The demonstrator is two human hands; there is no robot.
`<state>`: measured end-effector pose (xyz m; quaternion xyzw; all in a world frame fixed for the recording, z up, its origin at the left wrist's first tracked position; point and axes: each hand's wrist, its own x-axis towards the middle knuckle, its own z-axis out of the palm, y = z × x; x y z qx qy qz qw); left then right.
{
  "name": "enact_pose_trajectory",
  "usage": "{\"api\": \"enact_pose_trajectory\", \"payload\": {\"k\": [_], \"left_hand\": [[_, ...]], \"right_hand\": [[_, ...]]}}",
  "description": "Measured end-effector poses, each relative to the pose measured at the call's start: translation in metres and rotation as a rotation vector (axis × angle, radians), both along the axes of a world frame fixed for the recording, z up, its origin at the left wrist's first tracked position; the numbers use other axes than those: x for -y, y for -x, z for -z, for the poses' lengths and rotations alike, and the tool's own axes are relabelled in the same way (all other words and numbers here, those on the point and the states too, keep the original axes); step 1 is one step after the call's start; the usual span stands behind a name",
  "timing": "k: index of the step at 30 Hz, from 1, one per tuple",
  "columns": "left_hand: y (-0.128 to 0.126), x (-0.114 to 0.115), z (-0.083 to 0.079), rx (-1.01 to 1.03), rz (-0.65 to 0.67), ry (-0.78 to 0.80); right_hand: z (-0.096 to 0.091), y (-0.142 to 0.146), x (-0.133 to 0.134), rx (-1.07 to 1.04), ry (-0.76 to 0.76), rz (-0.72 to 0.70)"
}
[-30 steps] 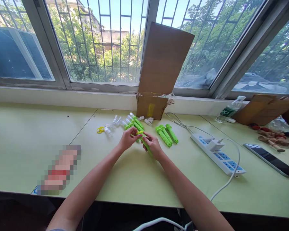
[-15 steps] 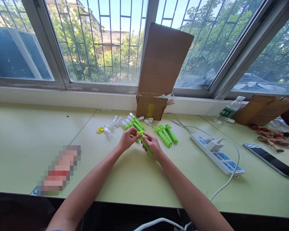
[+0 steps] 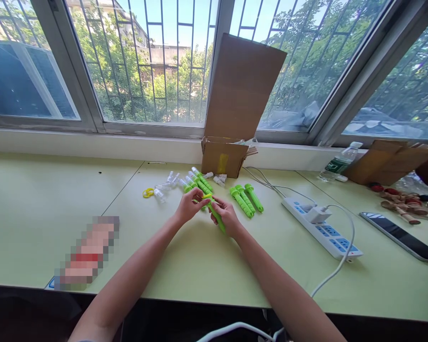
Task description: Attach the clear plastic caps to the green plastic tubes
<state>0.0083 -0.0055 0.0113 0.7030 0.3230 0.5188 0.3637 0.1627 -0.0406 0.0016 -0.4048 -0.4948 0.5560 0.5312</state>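
Observation:
My right hand (image 3: 228,216) is closed round a green plastic tube-like handle (image 3: 219,222), which slants down toward me. At its upper end my left hand (image 3: 189,207) pinches a small yellow band (image 3: 207,195), touching or very near the handle; the fingers partly hide the contact. Just behind the hands lie several green ribbed handles (image 3: 202,182) with clear tips. To their left are small clear plastic pieces (image 3: 160,195) and loose yellow bands (image 3: 148,192). Three more green handles (image 3: 243,201) lie to the right of my hands.
An open cardboard box (image 3: 223,159) stands at the back by the window. On the right are a white power strip (image 3: 324,230) with cables, a phone (image 3: 401,236), a water bottle (image 3: 340,162) and wooden pieces (image 3: 401,209). A blurred-out item (image 3: 89,251) lies at left.

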Motion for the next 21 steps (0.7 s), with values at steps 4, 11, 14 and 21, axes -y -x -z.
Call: {"api": "enact_pose_trajectory", "payload": {"k": [4,11,14,21], "left_hand": [[-0.0003,0.0003,0.0003,0.007,0.005,-0.001],[0.0001,-0.0002,0.0014,0.001,0.021,0.031],[0.0004,-0.0001,0.0016,0.0,0.02,0.026],[0.0019,-0.0002,0.0028,-0.01,0.011,0.029]], "right_hand": [[0.001,-0.0004,-0.0006,-0.017,0.004,-0.003],[0.0007,-0.0005,0.0001,-0.042,0.014,-0.018],[0.0009,-0.0006,-0.0001,-0.044,0.023,-0.02],[-0.0028,0.0007,0.0031,-0.039,0.037,-0.04]]}}
